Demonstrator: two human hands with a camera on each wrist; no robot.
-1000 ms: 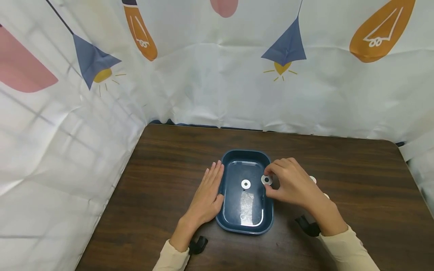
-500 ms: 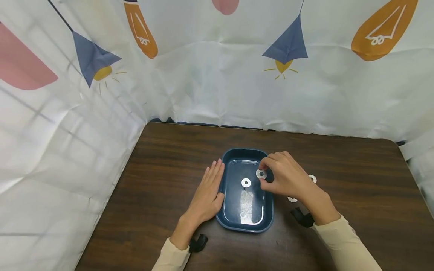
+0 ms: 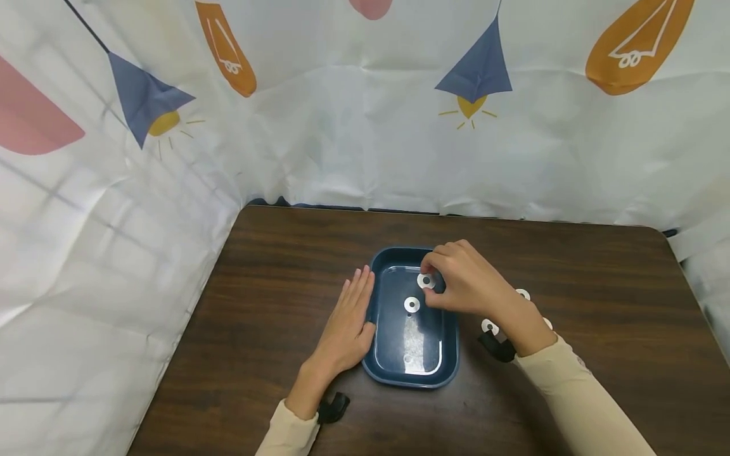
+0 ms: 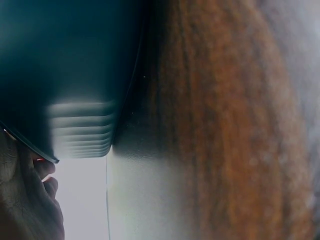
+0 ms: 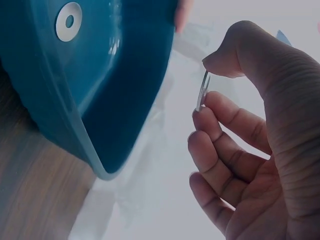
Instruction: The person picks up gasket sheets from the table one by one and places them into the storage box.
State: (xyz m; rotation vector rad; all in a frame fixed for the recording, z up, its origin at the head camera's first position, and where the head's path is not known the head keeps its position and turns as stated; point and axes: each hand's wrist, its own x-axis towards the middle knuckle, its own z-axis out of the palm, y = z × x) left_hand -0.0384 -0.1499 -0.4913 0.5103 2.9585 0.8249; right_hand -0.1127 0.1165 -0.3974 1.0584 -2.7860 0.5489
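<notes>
A washer [image 3: 425,280] is pinched edge-on between thumb and forefinger of the right hand [image 3: 464,278], held over the far end of the tray [image 3: 373,304]. I'd call this the dropping-in step; next, the fingers need only part. Another washer [image 3: 412,304] lies just below the hand, three more [image 3: 489,326] by the wrist. The left hand [image 3: 348,326] rests flat and relaxed against the tray's side on the bench [image 3: 274,304]. Only the right wrist view shows how thin the pinch is; the head view alone places it.

I'm seeing a dark blue tray [image 3: 450,354] on a dark brown woodgrain table [image 3: 599,278], silvery-white washers [image 3: 412,304], and a white curtain [image 3: 342,126] with orange, navy and pink shapes.
</notes>
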